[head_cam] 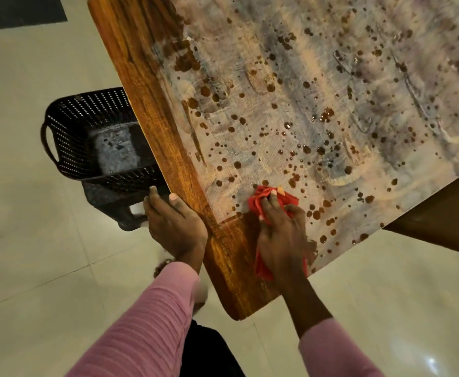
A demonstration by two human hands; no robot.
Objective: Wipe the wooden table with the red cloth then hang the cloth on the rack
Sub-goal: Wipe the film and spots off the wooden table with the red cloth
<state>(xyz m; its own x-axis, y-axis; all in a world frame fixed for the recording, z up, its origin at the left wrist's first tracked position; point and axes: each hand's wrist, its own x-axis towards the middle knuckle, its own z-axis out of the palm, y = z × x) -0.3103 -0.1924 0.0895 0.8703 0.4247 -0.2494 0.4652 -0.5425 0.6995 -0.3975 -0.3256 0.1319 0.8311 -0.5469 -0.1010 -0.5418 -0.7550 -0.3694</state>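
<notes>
Two pink sleeves [141, 322] come up from the bottom of the view toward the near corner of the wooden tabletop [146, 77]. The right grip [282, 240], a bare hand, lies on the tabletop just inside that corner. Its fingers are bent down into the bunched red cloth [263, 202] and clutch it against the wood. The cloth shows ahead of the fingertips and again under the wrist.

The left grip [175, 224] sits at the tabletop's left edge, close to the corner. Its thumb lies on the rim, its fingers are loosely extended beside the edge, and it holds nothing.

A pale smeared film with many brown spots [326, 115] covers most of the tabletop. Bare wood shows only along its left edge and at the near corner. A black perforated basket [86, 131] stands just off the left edge, partly under it, above the pale tiled floor [32, 240].
</notes>
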